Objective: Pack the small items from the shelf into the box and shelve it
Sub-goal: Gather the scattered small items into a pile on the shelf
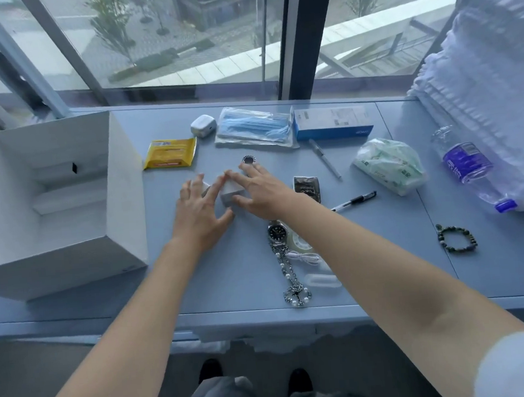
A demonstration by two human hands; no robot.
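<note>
— What lies nearest you?
— A beaded metal chain and a steel watch, just beside your right arm.
— And your hands?
— Your left hand and right hand, fingers spread and straight, rest on 2 small white blocks.
— The box?
— The white cardboard box stands open at your left; a yellow packet and bagged blue masks lie beyond.

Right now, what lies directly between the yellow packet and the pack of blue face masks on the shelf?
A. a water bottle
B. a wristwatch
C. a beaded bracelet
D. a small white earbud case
D: the small white earbud case sits between the yellow packet and the pack of blue face masks, at the shelf's far edge.
</note>
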